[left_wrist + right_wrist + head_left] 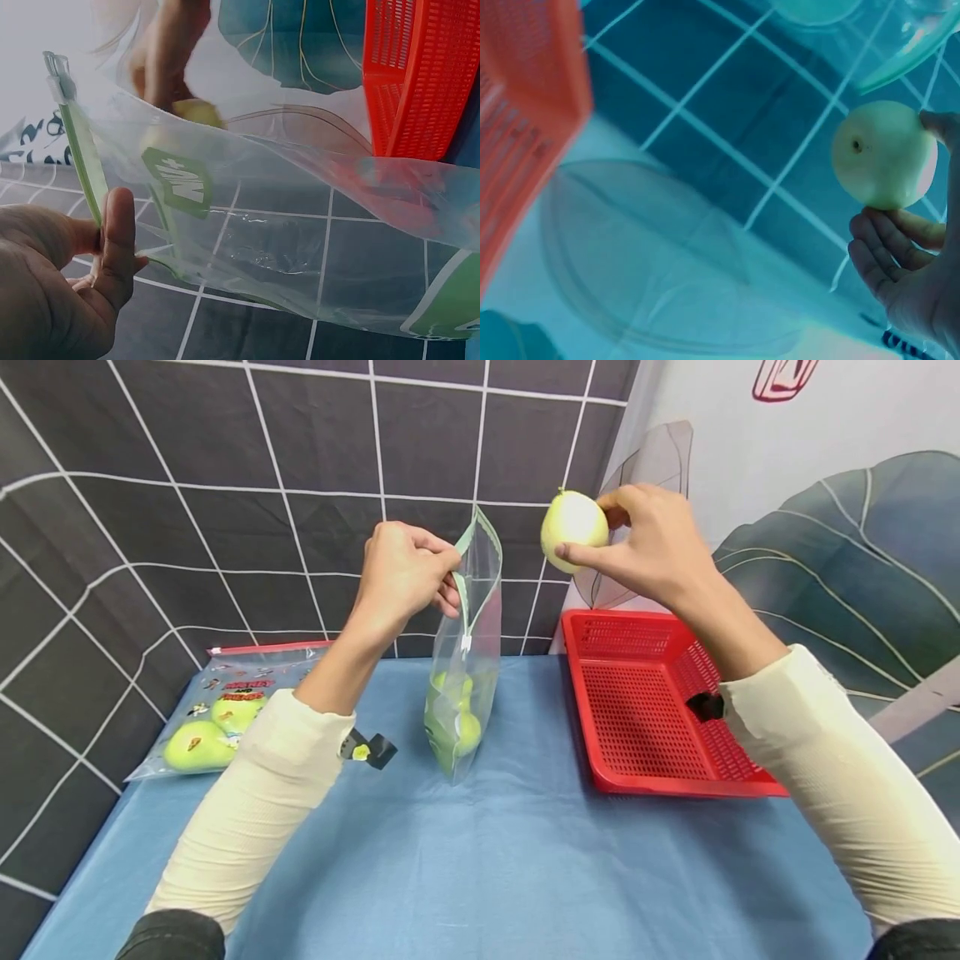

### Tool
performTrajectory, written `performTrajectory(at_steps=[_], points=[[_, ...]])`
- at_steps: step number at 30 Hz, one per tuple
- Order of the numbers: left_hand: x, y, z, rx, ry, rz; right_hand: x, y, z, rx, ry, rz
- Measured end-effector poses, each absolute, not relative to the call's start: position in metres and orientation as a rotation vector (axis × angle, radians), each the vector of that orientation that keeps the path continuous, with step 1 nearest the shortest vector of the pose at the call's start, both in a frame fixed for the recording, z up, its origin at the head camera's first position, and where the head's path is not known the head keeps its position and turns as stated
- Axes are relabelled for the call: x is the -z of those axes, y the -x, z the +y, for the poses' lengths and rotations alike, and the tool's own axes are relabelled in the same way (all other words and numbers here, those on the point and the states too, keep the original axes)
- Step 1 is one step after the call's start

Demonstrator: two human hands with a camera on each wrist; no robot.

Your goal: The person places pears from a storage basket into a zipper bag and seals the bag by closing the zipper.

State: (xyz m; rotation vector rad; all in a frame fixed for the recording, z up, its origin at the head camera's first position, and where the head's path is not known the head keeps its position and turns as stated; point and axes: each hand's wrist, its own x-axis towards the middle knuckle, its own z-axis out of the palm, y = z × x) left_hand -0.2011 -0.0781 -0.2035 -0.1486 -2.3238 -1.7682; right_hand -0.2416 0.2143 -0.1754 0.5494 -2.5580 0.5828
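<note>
My left hand (405, 568) pinches the green-edged rim of a clear zip bag (483, 635), which hangs upright with its mouth open. Low in that bag lie green fruits (467, 732), partly hidden by its printed green panel. In the left wrist view, thumb and fingers (118, 232) grip the bag's edge near the zip strip. To the right of the bag mouth, my right hand (648, 539) holds a pale yellow-green pear (572, 529) up in the air, apart from the bag. Fingertips and thumb clasp the pear (885, 154) from two sides in the right wrist view.
A red plastic basket (588, 710) stands on the blue cloth (480, 860) at right, below my right forearm. At left lies a red-topped zip bag (281, 653) with green pears (197, 745) inside. A dark gridded backdrop (315, 435) rises behind the table.
</note>
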Motion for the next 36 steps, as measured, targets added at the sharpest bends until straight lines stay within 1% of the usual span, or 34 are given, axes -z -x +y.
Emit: performTrajectory(at_steps=[9, 18, 36], points=[[0.203, 0.203, -0.075, 1.779, 0.138, -2.328, 0.161, 0.228, 0.172, -0.744, -0.673, -2.407], [0.203, 0.204, -0.075, 1.777, 0.155, -2.358, 0.166, 0.231, 0.139, -0.807, -0.789, -2.399], [0.197, 0.202, -0.080, 1.777, 0.060, -2.432, 0.176, 0.231, 0.134, -0.690, -0.806, -2.556]])
